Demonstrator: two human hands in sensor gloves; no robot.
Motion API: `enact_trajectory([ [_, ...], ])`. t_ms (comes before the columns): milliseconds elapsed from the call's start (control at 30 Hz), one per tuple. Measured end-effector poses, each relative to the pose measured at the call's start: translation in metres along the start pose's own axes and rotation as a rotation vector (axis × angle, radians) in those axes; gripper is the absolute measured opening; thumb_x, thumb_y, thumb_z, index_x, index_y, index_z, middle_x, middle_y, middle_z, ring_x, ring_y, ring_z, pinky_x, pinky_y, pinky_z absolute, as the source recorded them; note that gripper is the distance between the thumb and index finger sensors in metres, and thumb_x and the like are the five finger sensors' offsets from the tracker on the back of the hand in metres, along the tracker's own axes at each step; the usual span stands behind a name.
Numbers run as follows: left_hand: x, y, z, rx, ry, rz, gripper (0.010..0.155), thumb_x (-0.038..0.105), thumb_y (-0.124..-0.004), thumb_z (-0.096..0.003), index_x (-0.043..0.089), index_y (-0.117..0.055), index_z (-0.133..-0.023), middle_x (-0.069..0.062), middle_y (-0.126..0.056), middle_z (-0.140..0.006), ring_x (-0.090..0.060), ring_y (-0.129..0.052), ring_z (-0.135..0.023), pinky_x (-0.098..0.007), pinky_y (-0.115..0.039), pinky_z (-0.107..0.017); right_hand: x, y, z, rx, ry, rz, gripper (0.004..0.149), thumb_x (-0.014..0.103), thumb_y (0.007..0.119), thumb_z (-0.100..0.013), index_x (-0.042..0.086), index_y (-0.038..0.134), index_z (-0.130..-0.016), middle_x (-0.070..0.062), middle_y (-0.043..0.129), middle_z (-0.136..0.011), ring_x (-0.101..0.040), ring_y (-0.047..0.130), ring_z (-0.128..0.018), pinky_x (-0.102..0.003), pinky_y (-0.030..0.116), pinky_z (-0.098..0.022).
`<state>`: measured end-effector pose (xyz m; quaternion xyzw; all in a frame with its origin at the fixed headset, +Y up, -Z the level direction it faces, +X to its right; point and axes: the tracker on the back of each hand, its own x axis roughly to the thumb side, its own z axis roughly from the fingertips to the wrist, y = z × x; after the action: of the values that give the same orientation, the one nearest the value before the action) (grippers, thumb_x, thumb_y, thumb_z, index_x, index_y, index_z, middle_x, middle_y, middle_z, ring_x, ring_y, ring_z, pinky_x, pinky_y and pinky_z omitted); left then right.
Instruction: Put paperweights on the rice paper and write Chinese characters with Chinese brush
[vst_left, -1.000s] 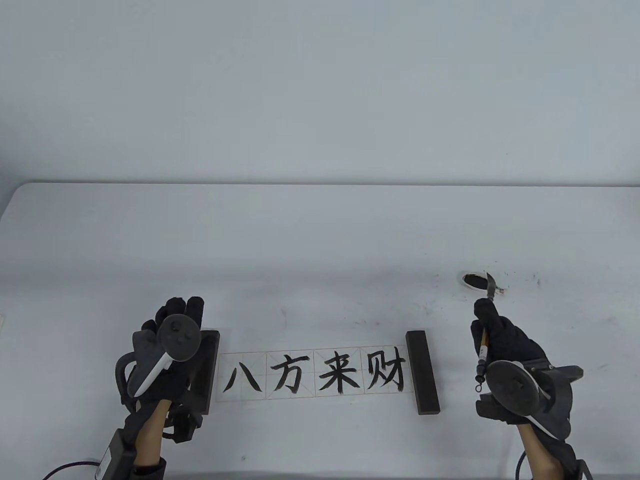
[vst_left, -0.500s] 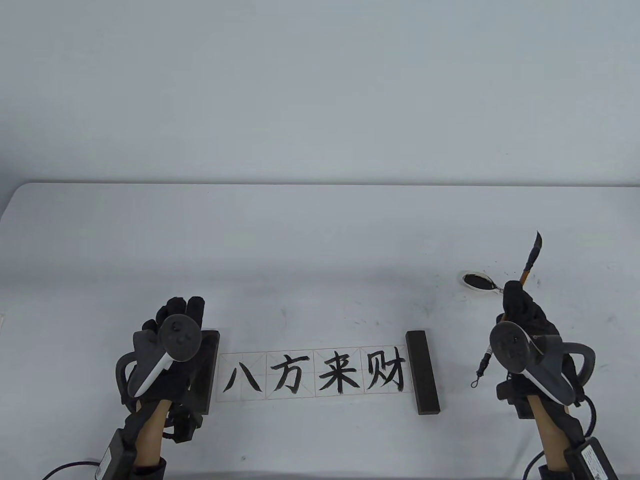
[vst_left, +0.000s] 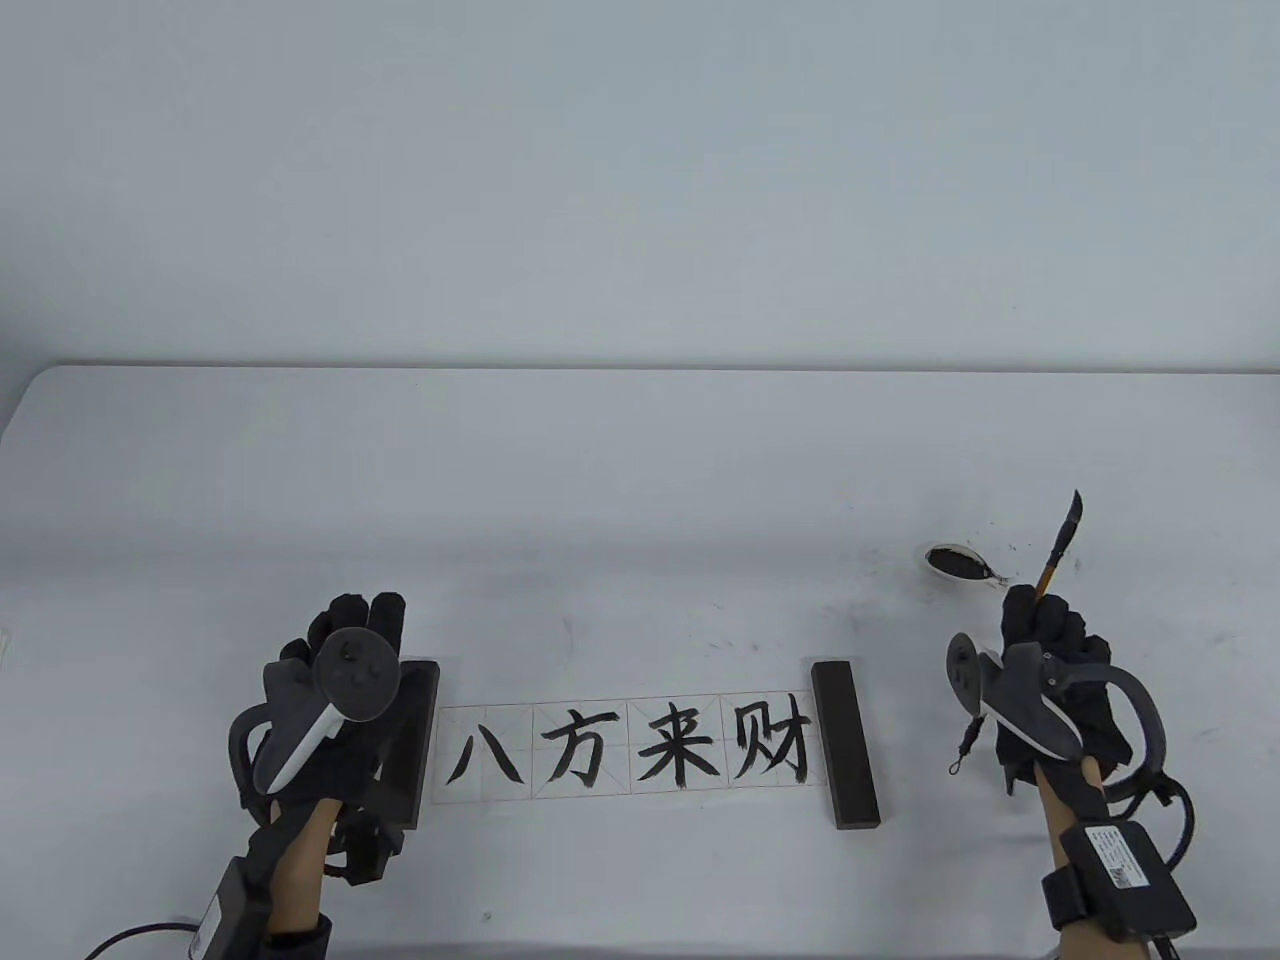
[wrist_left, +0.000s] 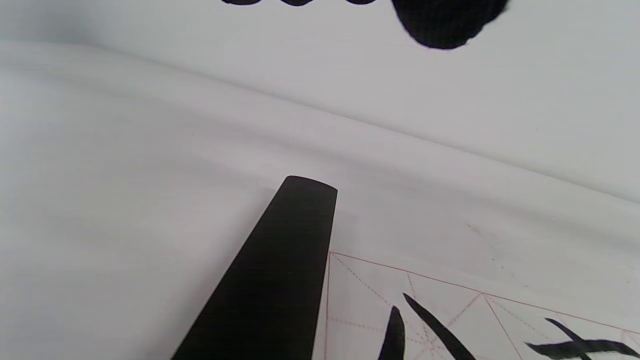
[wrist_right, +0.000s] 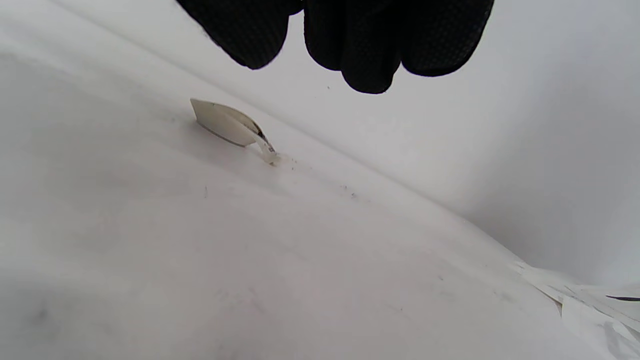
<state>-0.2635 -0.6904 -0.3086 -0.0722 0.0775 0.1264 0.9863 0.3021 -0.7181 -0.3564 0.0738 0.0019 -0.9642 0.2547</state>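
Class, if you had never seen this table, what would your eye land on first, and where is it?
First, the four bold black characters on the gridded paper at the table's near middle, with a dark paperweight at its right end. Next, the brush held in the right hand, bristles raised beside the ink spoon.

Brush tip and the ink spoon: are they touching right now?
Apart. In the table view the brush, held by the right hand, points up and away, its tip past the ink spoon with bare table showing between them.
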Motion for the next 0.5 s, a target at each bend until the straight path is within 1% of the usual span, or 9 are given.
enact_trajectory([
  [267,-0.001,0.001,0.000,0.002,0.006,0.001,0.080,0.054,-0.057,-0.0551,0.038,-0.013,-0.119,-0.005,-0.013,-0.128,-0.035,-0.019,-0.121,-0.050,-0.013,-0.086,0.016,0.023,-0.008,0.072,-0.049,0.080,0.068,0.020,0.068,-0.057,0.005,0.027,-0.108,-0.026,0.048,-0.108,-0.038,0.062,-0.097,-0.056,0.060,-0.069],
  [500,-0.001,0.001,0.000,-0.007,0.008,-0.004,0.079,0.054,-0.057,-0.0551,0.038,-0.013,-0.119,-0.006,-0.013,-0.128,-0.035,-0.020,-0.121,-0.050,-0.013,-0.086,0.029,0.041,-0.015,0.110,-0.095,0.121,0.066,0.019,0.067,-0.057,0.005,0.028,-0.108,-0.026,0.048,-0.108,-0.038,0.063,-0.097,-0.055,0.060,-0.069],
])
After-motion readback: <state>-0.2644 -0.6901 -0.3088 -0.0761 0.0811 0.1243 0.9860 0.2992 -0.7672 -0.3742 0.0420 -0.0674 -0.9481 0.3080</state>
